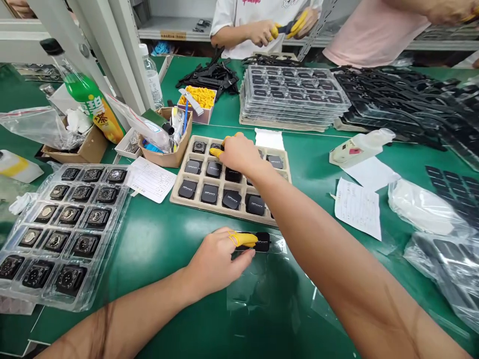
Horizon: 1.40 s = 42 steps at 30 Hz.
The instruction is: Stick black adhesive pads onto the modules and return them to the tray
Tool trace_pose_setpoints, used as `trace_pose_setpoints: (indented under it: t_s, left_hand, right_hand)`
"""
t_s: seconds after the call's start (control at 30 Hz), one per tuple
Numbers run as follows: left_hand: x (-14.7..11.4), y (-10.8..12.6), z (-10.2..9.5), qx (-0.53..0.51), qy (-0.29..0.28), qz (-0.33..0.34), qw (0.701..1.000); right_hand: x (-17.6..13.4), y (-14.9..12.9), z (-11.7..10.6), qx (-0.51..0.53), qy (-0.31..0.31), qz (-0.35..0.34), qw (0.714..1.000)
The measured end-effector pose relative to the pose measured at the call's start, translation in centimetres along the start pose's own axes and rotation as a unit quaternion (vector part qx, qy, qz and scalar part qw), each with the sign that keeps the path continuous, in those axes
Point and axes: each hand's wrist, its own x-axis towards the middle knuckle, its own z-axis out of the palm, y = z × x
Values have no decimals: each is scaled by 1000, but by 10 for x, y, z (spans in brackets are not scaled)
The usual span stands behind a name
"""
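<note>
My left hand [222, 257], with yellow finger cots, is closed on a black rectangular piece [264, 242] with pale lettering, low over the green table. A clear film lies around and under that piece. Further out, my right hand [241, 154] reaches over a beige compartment tray [220, 208]. Its yellow-covered fingers close around a dark watch case [216, 147] in the back row; the hand partly hides it. Other compartments hold black watch cases, many with a lettered face up, such as the one at the front [209, 193].
A clear plastic tray [125, 199] of watch cases lies at the left. Behind stand a cardboard box [179, 149], a box of yellow finger cots [202, 99] and stacked clear trays [292, 94]. A white bottle [361, 147] and papers [357, 207] lie right. Co-workers work across the table.
</note>
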Motion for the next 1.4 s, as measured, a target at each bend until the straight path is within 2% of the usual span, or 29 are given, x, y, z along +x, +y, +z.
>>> trace_pose_setpoints:
  t_s: [0.07,0.13,0.17,0.27,0.37,0.43,0.47,0.53,0.57,0.67,0.7,0.8,0.87,0.97,1.07,1.13,1.2,1.23,1.3,1.33,1.4]
  left_hand:
    - [-1,-1,1,6,1,10,1000]
    - [-2,-3,3,6,0,4,1000]
    - [-3,-4,3,4,-3,-4,1000]
    - [-3,-5,2,0,-26,-45,999]
    - [-1,-2,-2,-18,-38,-88,995]
    - [1,1,-5,-41,-41,-127,990]
    - [2,2,-6,-56,-43,-148,987]
    - [3,2,-8,-85,-49,-185,978]
    - [4,2,-8,-95,-49,-197,975]
    - [4,0,-6,-83,-46,-201,975]
    - [4,-1,-5,-74,-44,-194,977]
    - [2,-4,-2,-81,-30,-172,981]
    - [1,-6,-2,-96,-17,-171,980]
    - [0,-9,-2,-87,-22,-168,982]
    - [-1,-11,-4,-73,-37,-151,985]
    - [-1,-12,-5,-71,-38,-156,985]
    - [-1,-14,-5,-71,-36,-171,982]
    - [-1,-15,-5,-70,-36,-178,981]
    - [-2,-17,-4,-70,-36,-184,980]
    - [-2,-17,-4,-71,-36,-185,979]
    - [-2,-18,-3,-76,-34,-184,979]
  right_hand:
    - [4,0,2,37,5,22,999]
    - [8,2,4,136,18,53,989]
    - [9,2,4,220,25,72,972]
    - [0,4,1,467,23,106,878]
    - [-39,12,-9,576,14,92,812]
    - [-85,22,-13,620,4,82,780]
    - [-112,26,-13,627,16,94,773]
    - [-167,35,-8,602,32,132,787]
    - [-191,37,-4,597,21,146,788]
    - [-237,39,11,593,-22,136,794]
    - [-244,39,15,583,-12,123,803]
    - [-244,38,23,516,65,81,851]
    - [-240,36,26,492,91,69,863]
    - [-241,31,23,513,82,69,851]
    - [-256,38,8,498,112,50,858]
    - [-273,58,-5,504,142,62,849]
    - [-293,89,-14,510,165,123,835]
    - [-302,106,-16,478,172,161,846]
    - [-313,136,-15,316,165,214,910]
    - [-314,147,-13,215,168,222,936]
    - [-303,161,-8,59,198,190,960]
